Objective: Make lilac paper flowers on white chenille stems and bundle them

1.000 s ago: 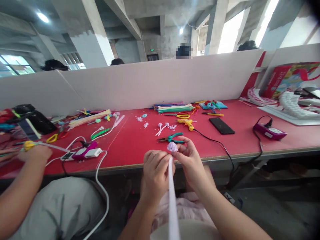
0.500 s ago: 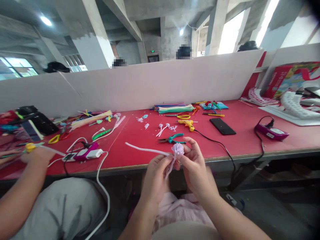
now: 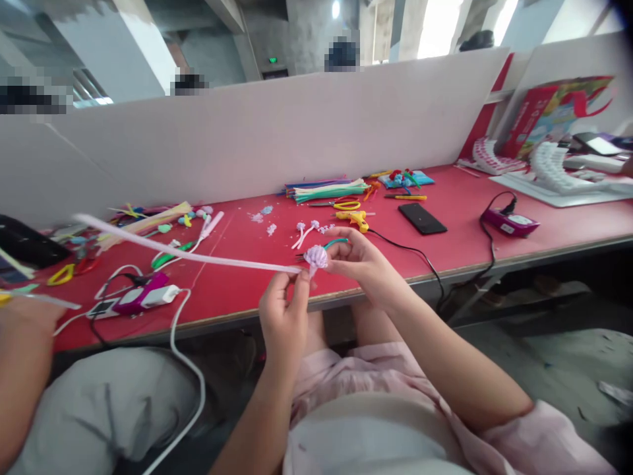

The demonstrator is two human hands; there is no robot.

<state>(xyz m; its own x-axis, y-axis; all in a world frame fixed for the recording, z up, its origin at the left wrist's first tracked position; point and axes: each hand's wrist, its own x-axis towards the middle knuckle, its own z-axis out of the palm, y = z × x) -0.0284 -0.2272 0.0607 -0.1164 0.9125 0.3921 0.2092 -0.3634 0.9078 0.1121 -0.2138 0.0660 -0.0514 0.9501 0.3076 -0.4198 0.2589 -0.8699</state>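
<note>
A small lilac flower head made of looped pipe cleaner is held up over the table's front edge. My left hand pinches its stem from below, together with a long pale lilac pipe cleaner that stretches far out to the left. The fingers of my right hand close on the flower's right side. Behind the hands lie teal-handled pliers, partly hidden, and short lilac stems with small curled tips.
On the red table lie a yellow glue gun, scissors, a black phone, pipe cleaner bundles and purple power strips. A neighbour's arm is at the left, and a white partition stands behind.
The view has tilted down and shifted. The flower is raised, and the long pipe cleaner now reaches much farther left and nearer the camera. Both hands keep their hold.
</note>
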